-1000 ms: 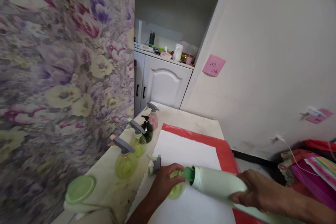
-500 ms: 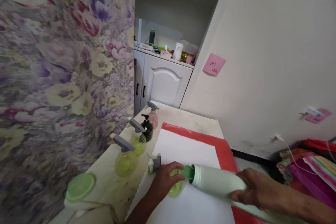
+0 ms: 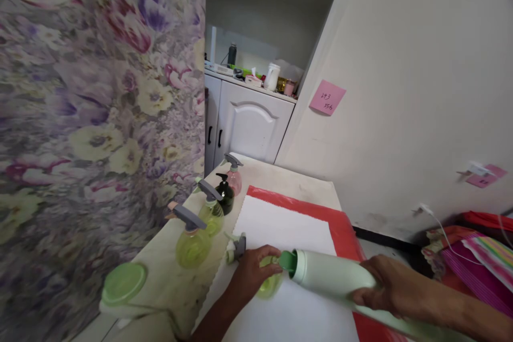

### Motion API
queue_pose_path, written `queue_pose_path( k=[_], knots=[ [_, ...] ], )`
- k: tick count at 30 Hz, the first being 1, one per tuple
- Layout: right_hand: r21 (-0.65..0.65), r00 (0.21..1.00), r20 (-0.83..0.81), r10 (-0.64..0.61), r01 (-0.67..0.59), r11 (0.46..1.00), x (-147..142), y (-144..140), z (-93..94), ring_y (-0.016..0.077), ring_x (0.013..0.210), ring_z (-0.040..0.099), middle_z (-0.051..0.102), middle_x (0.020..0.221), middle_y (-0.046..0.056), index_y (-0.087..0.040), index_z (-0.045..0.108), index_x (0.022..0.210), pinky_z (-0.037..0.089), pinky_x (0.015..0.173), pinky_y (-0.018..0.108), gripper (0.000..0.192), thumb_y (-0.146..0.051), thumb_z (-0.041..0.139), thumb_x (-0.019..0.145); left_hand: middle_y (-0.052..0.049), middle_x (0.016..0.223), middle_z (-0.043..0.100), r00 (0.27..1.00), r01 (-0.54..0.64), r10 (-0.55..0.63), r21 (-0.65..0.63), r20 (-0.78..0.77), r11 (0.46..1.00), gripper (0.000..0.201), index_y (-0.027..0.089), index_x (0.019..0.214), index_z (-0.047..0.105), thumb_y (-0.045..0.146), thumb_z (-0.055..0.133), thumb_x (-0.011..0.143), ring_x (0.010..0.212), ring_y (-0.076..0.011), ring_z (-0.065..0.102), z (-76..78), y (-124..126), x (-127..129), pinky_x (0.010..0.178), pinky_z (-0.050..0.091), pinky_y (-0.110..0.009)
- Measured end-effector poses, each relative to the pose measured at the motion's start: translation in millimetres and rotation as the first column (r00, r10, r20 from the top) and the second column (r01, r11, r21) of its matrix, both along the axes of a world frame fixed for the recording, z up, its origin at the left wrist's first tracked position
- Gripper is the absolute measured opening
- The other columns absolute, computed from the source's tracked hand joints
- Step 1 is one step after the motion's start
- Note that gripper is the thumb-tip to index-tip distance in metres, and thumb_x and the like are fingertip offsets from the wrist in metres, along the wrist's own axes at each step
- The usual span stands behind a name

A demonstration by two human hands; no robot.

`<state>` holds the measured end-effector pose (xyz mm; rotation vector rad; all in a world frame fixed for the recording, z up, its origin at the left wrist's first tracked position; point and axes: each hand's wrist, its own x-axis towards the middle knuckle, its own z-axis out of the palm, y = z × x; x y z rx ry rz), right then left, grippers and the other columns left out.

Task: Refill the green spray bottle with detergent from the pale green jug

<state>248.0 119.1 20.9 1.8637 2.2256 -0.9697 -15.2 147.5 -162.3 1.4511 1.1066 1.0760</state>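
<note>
Meanwhile, left hand (image 3: 250, 273) grips a small bottle (image 3: 269, 281), right hand (image 3: 387, 291) clasps the green jug (image 3: 332, 279) (white cloth (image 3: 284, 235) beyond lies bare).

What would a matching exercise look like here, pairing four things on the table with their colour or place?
Things:
1. large pale green plastic bottle
2. small dark pump bottle
3. small pink spray bottle
4. round green lid

Descriptions:
A. farthest along the row by the curtain
B. held tilted in the right hand
C. lying near the table's left corner
D. nearly black, between pink and yellow-green bottles

Pairs: 1-B, 2-D, 3-A, 4-C
</note>
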Motion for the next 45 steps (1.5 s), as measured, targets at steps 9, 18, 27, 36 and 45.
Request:
queue_pose_path(
  k=[9, 18, 27, 36, 45],
  knots=[
    [-0.015, 1.0, -0.018, 0.007, -0.007, 1.0, -2.4, -2.2, 3.8, 0.0086, 0.049, 0.042, 0.051, 0.059, -0.004, -0.02, 0.057, 0.07, 0.03, 0.044, 0.021, 0.013, -0.031, 0.062, 0.073, -0.003, 0.093, 0.078, 1.0, 0.008, -0.008, 0.0, 0.005, 1.0, 0.02, 0.019, 0.089, 0.073, 0.023, 0.07, 0.07, 0.093, -0.0243, 0.068, 0.9, 1.3, -0.2, 0.086, 0.048, -0.031],
    [-0.013, 0.999, 0.044, -0.023, 0.023, 1.0, -2.2, -2.7, 3.7, 0.01, 0.052, 0.045, 0.054, 0.061, -0.002, -0.019, 0.059, 0.072, 0.031, 0.044, 0.021, 0.017, -0.035, 0.064, 0.072, -0.004, 0.092, 0.078, 1.0, -0.005, 0.005, -0.001, -0.007, 1.0, 0.021, 0.018, 0.089, 0.073, 0.023, 0.071, 0.069, 0.092, -0.0241, 0.068, 1.6, 1.4, 0.1, 0.085, 0.048, -0.031],
    [-0.007, 1.0, 0.027, -0.004, 0.005, 1.0, 3.4, -0.2, -2.5, 0.0089, 0.05, 0.044, 0.055, 0.061, -0.003, -0.019, 0.06, 0.074, 0.03, 0.043, 0.02, 0.018, -0.036, 0.064, 0.074, -0.004, 0.092, 0.078, 1.0, 0.0, 0.0, 0.001, -0.003, 1.0, 0.02, 0.019, 0.089, 0.073, 0.023, 0.071, 0.07, 0.091, -0.0247, 0.068, -0.1, 1.9, 0.4, 0.084, 0.048, -0.031],
    [-0.038, 0.999, 0.032, 0.003, -0.001, 0.999, 3.5, 0.4, -2.2, 0.0093, 0.052, 0.044, 0.055, 0.062, -0.002, -0.018, 0.06, 0.074, 0.03, 0.045, 0.021, 0.02, -0.037, 0.062, 0.075, -0.004, 0.093, 0.078, 1.0, 0.006, -0.006, -0.001, 0.001, 1.0, 0.02, 0.019, 0.09, 0.073, 0.024, 0.071, 0.07, 0.092, -0.0253, 0.068, -2.0, 3.5, 1.0, 0.085, 0.048, -0.032],
    [-0.03, 0.997, 0.08, -0.001, 0.003, 1.0, 2.6, 1.8, -2.7, 0.0098, 0.053, 0.046, 0.054, 0.06, -0.003, -0.017, 0.059, 0.073, 0.03, 0.047, 0.022, 0.022, -0.038, 0.062, 0.074, -0.004, 0.092, 0.078, 1.0, 0.006, -0.006, 0.001, 0.004, 1.0, 0.021, 0.019, 0.089, 0.073, 0.024, 0.071, 0.069, 0.092, -0.025, 0.068, -1.9, 2.1, 0.7, 0.085, 0.048, -0.032]
  ],
)
